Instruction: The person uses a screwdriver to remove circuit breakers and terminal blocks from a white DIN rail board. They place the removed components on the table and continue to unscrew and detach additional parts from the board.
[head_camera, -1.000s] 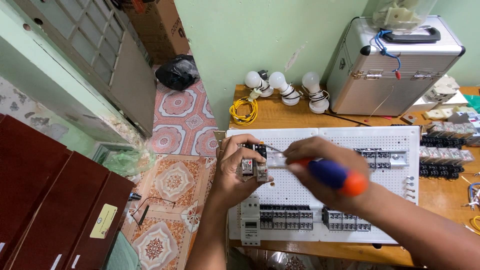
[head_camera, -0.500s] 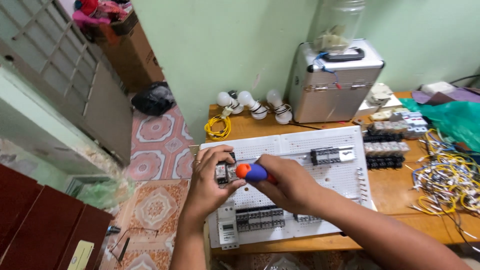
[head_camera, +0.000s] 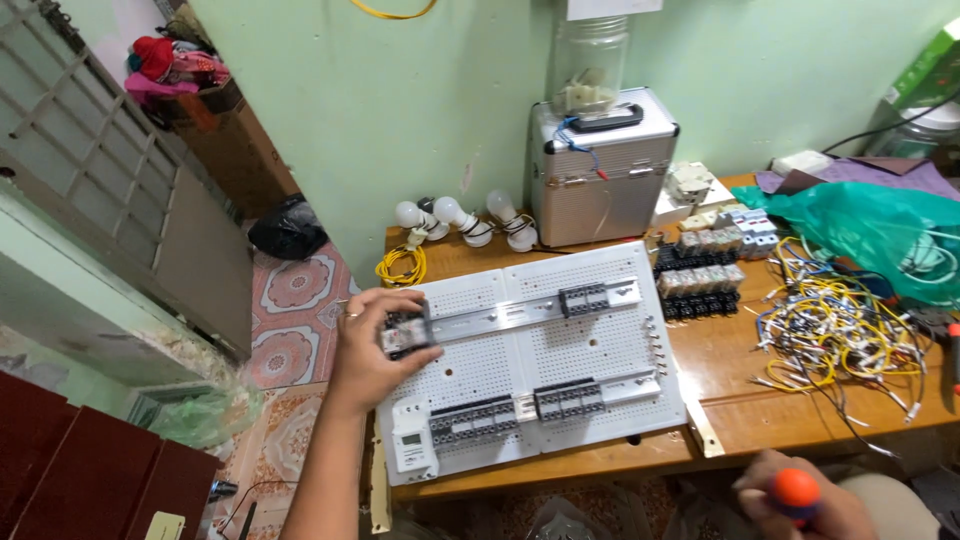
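Now the left hand (head_camera: 365, 350) clamps a relay (head_camera: 405, 333) on the white panel (head_camera: 590, 350); the right hand (head_camera: 800, 505) grips a screwdriver (head_camera: 797, 490).

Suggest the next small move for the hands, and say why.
Probably bring the right hand and its screwdriver back up to the relay. The left hand grips that relay on the upper rail of the white panel, while the tool sits off the table edge.

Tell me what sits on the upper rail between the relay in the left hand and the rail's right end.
In the head view, one dark terminal block is clipped on the upper rail; the rest is bare metal from the relay in the left hand.
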